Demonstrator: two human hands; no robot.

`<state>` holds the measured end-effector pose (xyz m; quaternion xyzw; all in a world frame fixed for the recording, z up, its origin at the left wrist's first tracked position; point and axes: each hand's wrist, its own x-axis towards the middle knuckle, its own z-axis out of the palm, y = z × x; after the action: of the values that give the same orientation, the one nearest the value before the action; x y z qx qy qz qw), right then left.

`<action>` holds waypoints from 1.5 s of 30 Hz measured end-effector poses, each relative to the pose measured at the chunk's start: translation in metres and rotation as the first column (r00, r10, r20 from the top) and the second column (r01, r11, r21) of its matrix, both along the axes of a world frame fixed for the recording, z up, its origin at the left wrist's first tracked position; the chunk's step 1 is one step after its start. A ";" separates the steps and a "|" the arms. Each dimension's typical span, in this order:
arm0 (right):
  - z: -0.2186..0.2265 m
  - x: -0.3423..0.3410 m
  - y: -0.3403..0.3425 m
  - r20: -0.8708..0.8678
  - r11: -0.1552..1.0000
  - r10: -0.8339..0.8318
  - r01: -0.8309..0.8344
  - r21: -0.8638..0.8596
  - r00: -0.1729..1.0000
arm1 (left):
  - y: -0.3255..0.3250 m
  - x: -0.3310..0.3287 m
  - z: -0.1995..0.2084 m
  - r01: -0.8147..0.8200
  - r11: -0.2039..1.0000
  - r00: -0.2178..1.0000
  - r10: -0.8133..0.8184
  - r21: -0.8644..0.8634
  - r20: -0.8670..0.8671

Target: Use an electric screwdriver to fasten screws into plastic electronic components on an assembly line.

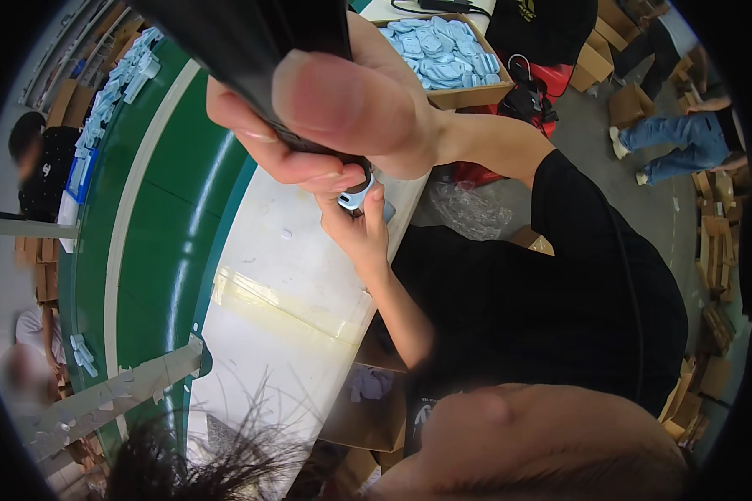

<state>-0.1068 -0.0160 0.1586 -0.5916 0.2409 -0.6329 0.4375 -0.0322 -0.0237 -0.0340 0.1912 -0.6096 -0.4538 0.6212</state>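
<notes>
My right hand (pixel 368 108) is wrapped round a black electric screwdriver (pixel 259 54), its thumb lying along the barrel close to the camera. The tool slants down toward a small light-blue plastic casing (pixel 355 199), which my left hand (pixel 358 232) pinches just below. My right fingers hide most of the tool's tip, so I cannot tell whether it touches the casing. Both hands are over the white worktable (pixel 288 250). Beyond my right hand, a cardboard box (pixel 468 98) holds many similar light-blue pieces.
A green conveyor belt (pixel 175 192) runs along the table's far side, with a metal bracket (pixel 125 388) across it. Light-blue pieces (pixel 109 100) lie on its far edge. Clear plastic wrap (pixel 472 209) lies beside the table. Other people are nearby, among cardboard boxes.
</notes>
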 end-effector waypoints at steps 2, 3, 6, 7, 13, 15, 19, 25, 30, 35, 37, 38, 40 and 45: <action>-0.002 0.001 -0.002 0.010 1.000 0.010 -0.010 -0.021 1.000 | 0.001 0.000 0.000 0.009 1.000 1.000 -0.010 0.021 0.015; -0.003 0.001 -0.001 0.013 1.000 0.008 -0.008 -0.014 1.000 | 0.002 0.001 -0.001 0.011 1.000 1.000 -0.011 0.028 0.017; -0.001 0.002 -0.003 0.016 0.999 0.008 -0.009 0.047 1.000 | 0.001 0.001 -0.001 -0.014 1.000 0.999 0.014 -0.001 0.032; -0.001 0.001 -0.004 0.000 1.000 0.002 -0.002 0.027 1.000 | 0.001 0.000 0.001 0.002 1.000 0.999 -0.002 0.014 0.034; -0.001 -0.003 -0.013 -0.028 0.991 0.057 -0.060 -0.121 0.998 | 0.001 0.005 0.007 -0.020 0.999 0.996 0.018 0.027 0.091; 0.012 0.014 -0.031 0.079 0.925 0.362 -0.348 -0.152 0.929 | 0.004 0.011 0.007 -0.057 0.990 0.998 0.058 0.132 -0.003; -0.022 -0.031 -0.001 0.599 0.668 0.406 -0.672 0.321 0.690 | 0.005 -0.009 0.013 -0.014 1.000 0.996 0.014 -0.002 0.085; -0.020 -0.016 -0.009 0.097 0.900 0.434 -0.437 0.010 0.896 | 0.007 0.005 0.021 -0.008 1.000 0.999 0.008 -0.006 0.048; -0.017 -0.015 -0.008 0.025 0.905 0.415 -0.409 -0.118 0.910 | 0.008 0.007 0.026 -0.010 1.000 0.992 0.008 0.013 0.124; -0.013 -0.025 -0.003 0.044 0.886 0.408 -0.384 -0.258 0.912 | 0.008 0.004 0.022 -0.008 0.999 0.994 0.013 -0.047 0.111; -0.012 -0.033 0.001 0.099 0.875 0.409 -0.359 -0.324 0.907 | 0.008 0.002 0.021 -0.015 0.997 0.996 0.022 -0.078 0.090; -0.015 -0.035 0.001 0.147 0.879 0.398 -0.331 -0.344 0.905 | 0.005 0.001 0.020 -0.019 0.993 0.999 0.024 -0.119 0.043; -0.027 -0.050 0.005 0.317 0.938 0.263 -0.164 -0.306 0.911 | 0.005 -0.001 0.017 -0.013 0.988 1.000 0.013 -0.156 -0.003; -0.096 -0.093 0.000 -0.073 0.923 -0.384 0.381 -0.045 0.921 | 0.005 -0.003 0.013 0.033 0.995 0.999 -0.032 -0.097 0.011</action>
<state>-0.1997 -0.0157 0.0622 -0.5646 0.3595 -0.6854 0.2865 -0.0353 -0.0188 -0.0206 0.1529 -0.6370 -0.4329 0.6192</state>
